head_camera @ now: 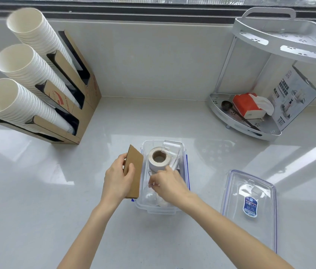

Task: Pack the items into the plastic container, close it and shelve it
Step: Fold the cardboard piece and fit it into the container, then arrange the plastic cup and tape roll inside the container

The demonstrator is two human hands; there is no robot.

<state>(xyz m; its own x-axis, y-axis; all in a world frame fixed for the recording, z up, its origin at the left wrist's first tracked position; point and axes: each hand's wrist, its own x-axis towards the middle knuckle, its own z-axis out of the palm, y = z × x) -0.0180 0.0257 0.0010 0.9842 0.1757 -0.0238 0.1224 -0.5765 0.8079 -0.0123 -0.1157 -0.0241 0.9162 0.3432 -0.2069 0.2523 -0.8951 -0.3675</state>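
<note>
Pale glossy countertop (37,191) under a window sill; everything below is located relative to the plastic container (183,152), which sits open at centre-front.

Packing is judged partly done. Already seen inside the container: a tape roll (158,159) standing on end in the far half, a clear plastic cup (170,150) tilted just behind and right of the roll, and a clear rounded piece (150,198) in the near half, identity not determinable. Other contents are too transparent to be made out.

A brown cardboard piece (134,171) is held upright at the container's left wall, not yet lowered in. It is gripped by the left hand (117,181): thumb pressed on the near face, fingers wrapped behind the far edge. The right hand (169,184) is inside the container near its middle, fingertips pinched together on something thin and clear; exactly what is pinched cannot be told.

The lid (250,206) lies flat on the counter to the container's right, well apart from it, so closing is not started. The blue side latches are seen hanging free.

The two-tier corner rack (281,32), far right of the container, is the probable shelf; its lower tier already carries a tissue pack (247,106), a dark spoon (227,104) and a printed box (292,96), while the upper tier looks free. A cardboard cup dispenser (83,94) with stacked paper cups stands far left, not involved.

Left to do, as judged: cardboard in, lid on, latches snapped, container shelved.
</note>
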